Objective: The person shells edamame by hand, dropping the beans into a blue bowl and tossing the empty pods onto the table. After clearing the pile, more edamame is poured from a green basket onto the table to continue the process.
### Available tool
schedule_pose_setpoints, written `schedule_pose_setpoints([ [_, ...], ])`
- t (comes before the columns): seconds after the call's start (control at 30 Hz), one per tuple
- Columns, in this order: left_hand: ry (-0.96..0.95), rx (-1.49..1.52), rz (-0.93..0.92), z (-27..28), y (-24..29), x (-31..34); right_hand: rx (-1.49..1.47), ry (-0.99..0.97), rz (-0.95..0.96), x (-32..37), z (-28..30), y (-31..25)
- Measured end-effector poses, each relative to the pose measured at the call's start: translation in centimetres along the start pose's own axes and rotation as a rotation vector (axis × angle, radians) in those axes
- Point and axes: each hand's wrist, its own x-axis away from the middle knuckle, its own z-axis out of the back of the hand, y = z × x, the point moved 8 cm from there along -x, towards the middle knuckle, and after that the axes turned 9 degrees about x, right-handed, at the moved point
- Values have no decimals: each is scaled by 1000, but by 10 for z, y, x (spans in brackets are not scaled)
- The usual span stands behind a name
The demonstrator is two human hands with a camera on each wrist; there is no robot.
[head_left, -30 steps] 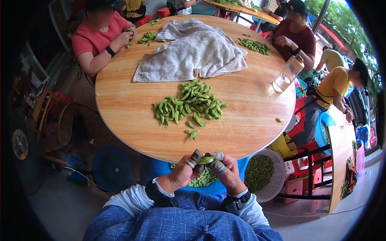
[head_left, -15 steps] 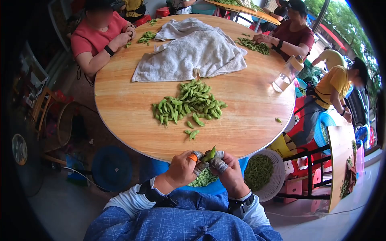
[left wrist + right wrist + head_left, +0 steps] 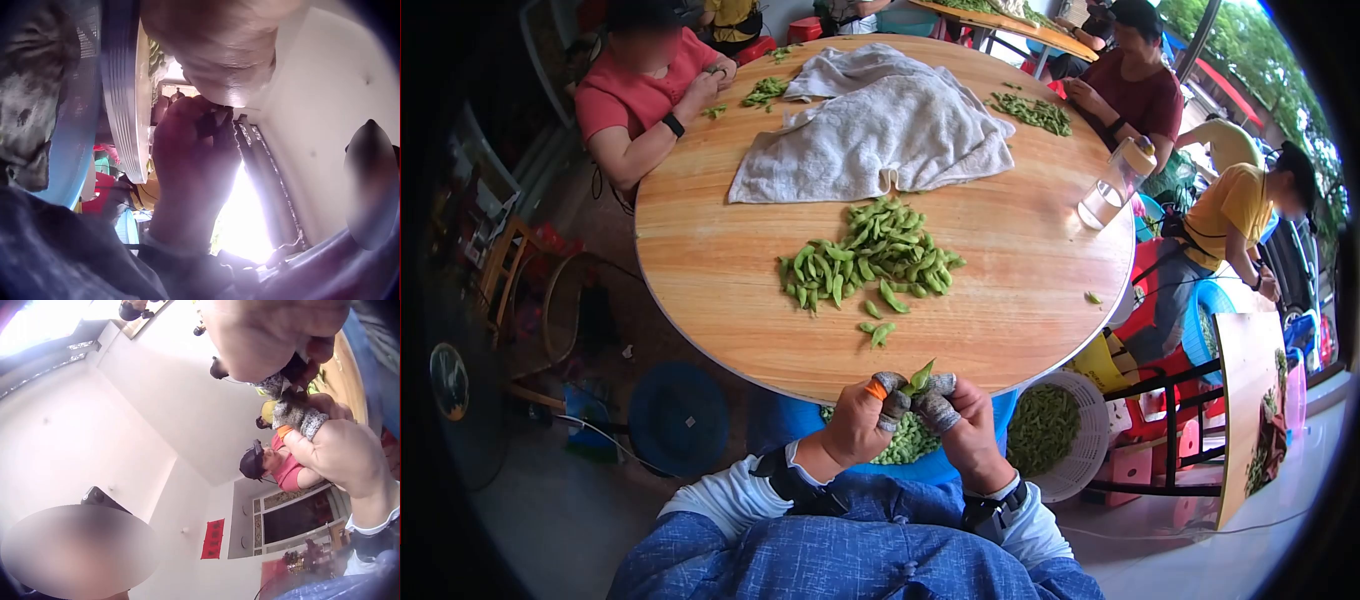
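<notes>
Green, pointed pod (image 3: 921, 377) is pinched in the fabric-wrapped grip of left hand (image 3: 856, 422) and right hand (image 3: 974, 426).

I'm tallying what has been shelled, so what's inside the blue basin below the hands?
Loose green beans show inside the basin. The left hand, right hand and table hide parts of it; what lies beneath the top beans cannot be seen.

in the head view, bright daylight comes from the top right and the desk (image 3: 730, 300) is well lit, but the left side is dim. edges bend and go black. the left wrist view has white glare and dark, hazy hands. the right wrist view glares top left.
</notes>
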Motion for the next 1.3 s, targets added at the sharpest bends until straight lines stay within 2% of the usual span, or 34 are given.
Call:
schedule_pose_setpoints([
  [0.1, 67, 164, 130, 1, -15, 4, 29, -4, 66, -1, 0, 3],
  [0.2, 116, 427, 342, -3, -38, 10, 213, -7, 136, -1, -1, -3],
  [0.3, 94, 740, 605, -12, -50, 14, 851, -28, 386, 3, -8, -31],
  [0.37, 27, 839, 733, -16, -51, 15, 1115, -100, 686, 6, -22, -49],
  [0.4, 112, 855, 828, -16, -47, 14, 1243, -137, 840, 11, -31, -53],
  [0.5, 33, 903, 892, -20, -61, 20, 1237, -125, 722, 8, -23, -44],
  [0.6, -81, 1135, 875, -25, -53, 19, 685, 7, 201, 2, 4, -23],
  [0.7, -243, 1268, 789, -27, -41, 15, 375, 37, 52, 1, 17, 3],
  [0.8, -202, 987, 660, -26, -22, 3, 328, 62, 37, -1, 19, 6],
  [0.9, -161, 719, 496, -23, -31, 2, 284, 39, 32, 0, 14, 3],
  [1.0, -239, 457, 349, -20, -22, -3, 384, 149, 74, 5, 26, 2],
  [1.1, -182, 176, 402, 0, -39, -2, 514, 392, 211, 21, 68, -18],
  [1.13, -120, -163, 277, 16, -23, -16, 462, 521, 220, 29, 90, -25],
  [1.17, -95, -284, 217, 23, -17, -28, 408, 649, 229, 39, 112, -31],
  [1.23, -43, -524, 94, 34, -7, -48, 171, 850, 199, 60, 159, -27],
  [1.27, -62, -605, 56, 32, -9, -55, 76, 1007, 76, 71, 173, -19],
  [1.3, -82, -684, 14, 29, -15, -62, 37, 973, 47, 77, 178, -18],
])
